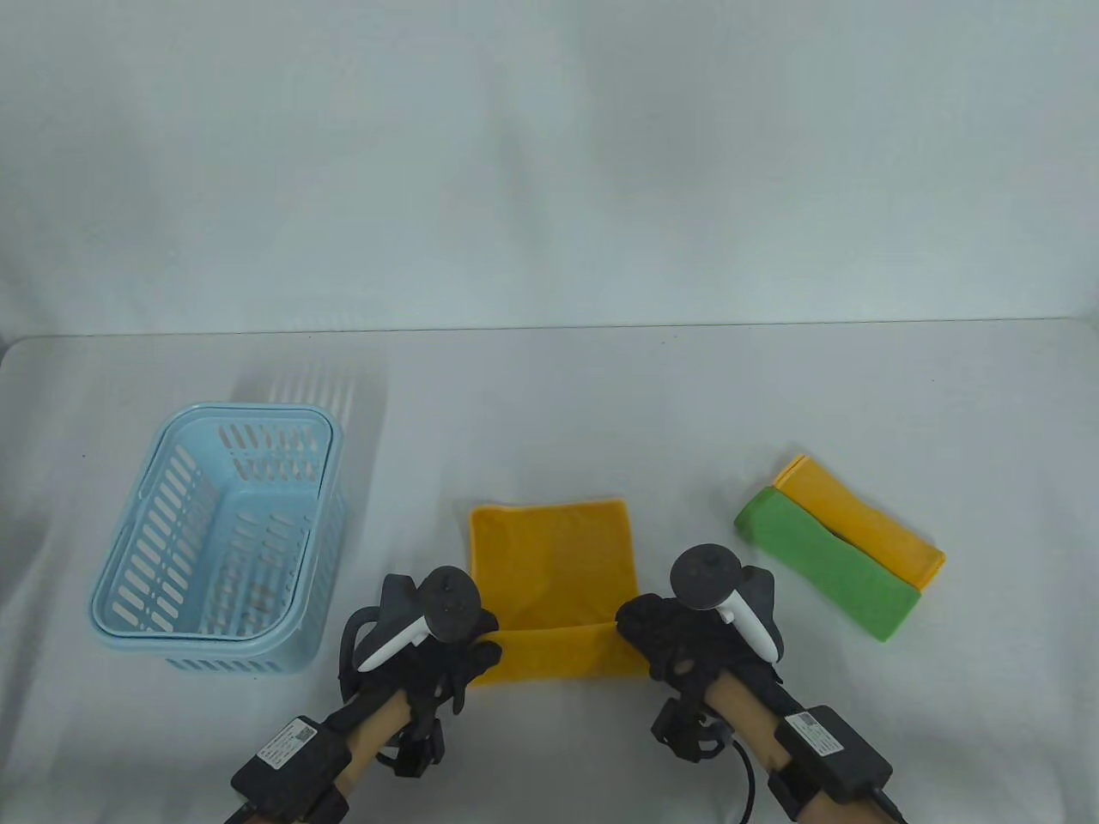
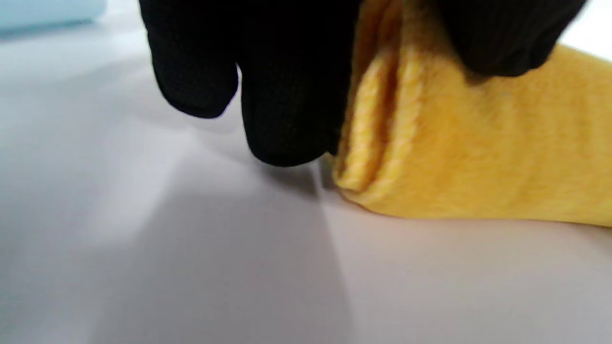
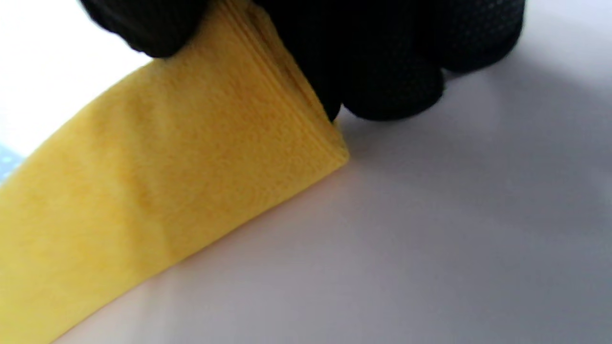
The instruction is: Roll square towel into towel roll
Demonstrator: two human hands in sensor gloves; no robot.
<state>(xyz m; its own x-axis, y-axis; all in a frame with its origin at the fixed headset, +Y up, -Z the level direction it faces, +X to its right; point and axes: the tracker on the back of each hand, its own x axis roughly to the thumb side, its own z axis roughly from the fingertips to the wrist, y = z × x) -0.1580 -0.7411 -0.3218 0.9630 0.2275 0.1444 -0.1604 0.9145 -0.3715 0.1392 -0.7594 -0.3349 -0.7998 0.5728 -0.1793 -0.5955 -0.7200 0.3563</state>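
Both hands, left hand [image 1: 446, 644] and right hand [image 1: 678, 644], pinch the yellow towel's [image 1: 554, 549] near fold; roll evenly toward 12 o'clock, keeping it tight.

table [image 1: 549, 403]: white cloth cover, faint creases | backdrop [image 1: 549, 154]: pale grey-white sheet behind far edge | light: soft, even

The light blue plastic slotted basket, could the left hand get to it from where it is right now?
Probably yes. The light blue plastic slotted basket sits just left of the left hand with bare table between, but that hand is busy gripping the yellow square towel.
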